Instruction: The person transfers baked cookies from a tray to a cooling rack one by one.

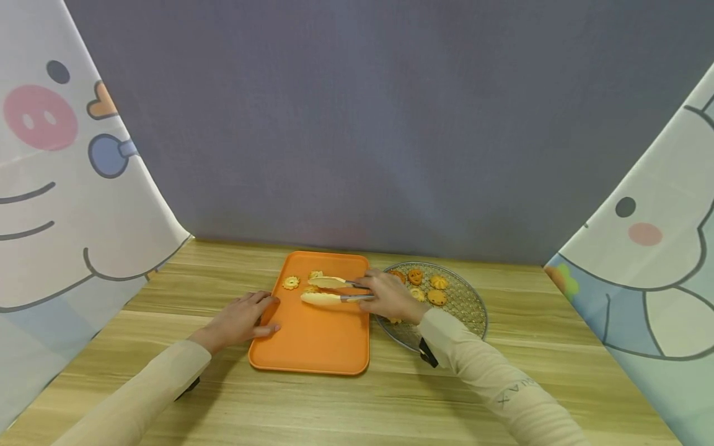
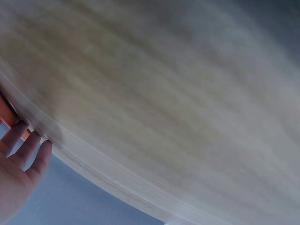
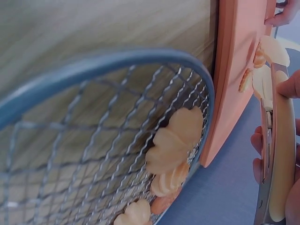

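My right hand (image 1: 393, 296) grips a pair of tongs (image 1: 348, 298) with metal arms and cream-coloured tips, reaching over the orange tray (image 1: 312, 347). The tips stand apart, low over the tray. An orange-brown cookie (image 3: 259, 57) shows beside one tip in the right wrist view; whether the tongs pinch it I cannot tell. A pale flower-shaped cookie (image 1: 290, 282) lies on the tray left of the tips, and another pale cookie (image 1: 315, 274) sits just behind them. At the tray's left edge rests my left hand (image 1: 240, 319), fingers loosely extended and thumb touching the rim.
Right of the tray, under my right forearm, is a round metal mesh rack (image 1: 465, 303). Several cookies lie on it, including a round one (image 1: 437, 297) and a yellow ridged one (image 1: 439, 282). A grey panel (image 1: 357, 136) borders the wooden table (image 1: 535, 396) at the back.
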{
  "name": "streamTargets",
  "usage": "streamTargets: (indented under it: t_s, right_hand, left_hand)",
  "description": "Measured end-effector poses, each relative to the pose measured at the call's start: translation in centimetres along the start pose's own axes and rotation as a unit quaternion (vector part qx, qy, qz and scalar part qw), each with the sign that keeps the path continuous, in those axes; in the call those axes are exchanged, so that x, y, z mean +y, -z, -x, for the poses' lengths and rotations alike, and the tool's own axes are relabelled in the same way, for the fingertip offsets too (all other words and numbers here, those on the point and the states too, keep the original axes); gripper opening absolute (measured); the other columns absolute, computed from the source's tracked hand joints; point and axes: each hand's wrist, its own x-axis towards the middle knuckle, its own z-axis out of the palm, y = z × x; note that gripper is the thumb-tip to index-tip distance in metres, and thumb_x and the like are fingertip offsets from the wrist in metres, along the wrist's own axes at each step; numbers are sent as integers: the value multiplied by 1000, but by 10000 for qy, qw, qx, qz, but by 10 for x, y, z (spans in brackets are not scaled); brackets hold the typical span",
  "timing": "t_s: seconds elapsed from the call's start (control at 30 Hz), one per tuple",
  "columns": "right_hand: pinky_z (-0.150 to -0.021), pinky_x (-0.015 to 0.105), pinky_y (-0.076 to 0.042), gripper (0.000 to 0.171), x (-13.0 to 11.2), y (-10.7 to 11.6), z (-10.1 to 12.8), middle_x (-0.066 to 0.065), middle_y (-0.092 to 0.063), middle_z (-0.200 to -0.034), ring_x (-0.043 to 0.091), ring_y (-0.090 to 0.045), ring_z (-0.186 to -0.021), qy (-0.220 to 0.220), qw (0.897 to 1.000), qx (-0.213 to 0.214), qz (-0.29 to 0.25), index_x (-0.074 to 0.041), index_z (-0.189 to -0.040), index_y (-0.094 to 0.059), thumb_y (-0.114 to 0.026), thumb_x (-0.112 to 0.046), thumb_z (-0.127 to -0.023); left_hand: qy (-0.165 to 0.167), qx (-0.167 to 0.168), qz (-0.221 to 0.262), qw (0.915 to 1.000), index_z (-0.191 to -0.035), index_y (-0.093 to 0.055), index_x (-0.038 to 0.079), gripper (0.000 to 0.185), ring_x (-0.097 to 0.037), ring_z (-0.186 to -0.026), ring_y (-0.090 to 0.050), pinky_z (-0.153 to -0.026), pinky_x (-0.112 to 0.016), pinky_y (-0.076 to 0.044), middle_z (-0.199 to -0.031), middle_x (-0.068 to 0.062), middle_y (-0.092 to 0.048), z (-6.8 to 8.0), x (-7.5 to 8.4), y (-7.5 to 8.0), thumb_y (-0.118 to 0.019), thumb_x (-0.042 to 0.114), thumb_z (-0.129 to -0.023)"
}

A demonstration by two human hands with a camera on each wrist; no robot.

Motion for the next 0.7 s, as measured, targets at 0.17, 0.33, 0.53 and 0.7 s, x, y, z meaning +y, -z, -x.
streamTargets:
  t_s: [0.17,0.33,0.53,0.7]
  right_hand:
    - [-62,28,-46,43,4,5,6,5,-61,-112,14,-58,-83,28,10000,76,-19,-14,-123,-60,-62,-29,-82]
    - [-50,21,-34,42,10,10,14,0,-59,-90,10,-46,-64,147,9996,214,133,-13,-119,-63,-64,-26,-79]
    - [-47,17,-32,42,15,16,27,1,-61,-97,6,-44,-63,108,9992,329,199,-13,-117,-64,-65,-25,-76]
    - [-49,21,-40,43,21,22,38,6,-62,-103,10,-53,-66,110,9989,358,264,-11,-117,-63,-67,-25,-77]
  left_hand:
    - [-2,16,-7,10000,-123,-54,3,60,-42,-111,-52,-87,-59,-42,-125,-21,-52,0,0,1,-59,48,-84]
    - [43,-29,7,10000,-124,-54,3,60,-43,-112,-51,-87,-59,-42,-126,-21,-51,1,0,1,-59,48,-84]
    - [63,-39,19,10000,-124,-54,4,60,-43,-112,-50,-87,-60,-42,-126,-21,-51,0,-1,2,-59,48,-84]
    - [62,-22,17,10000,-123,-54,4,59,-43,-111,-51,-87,-60,-42,-126,-21,-51,0,-2,1,-59,47,-83]
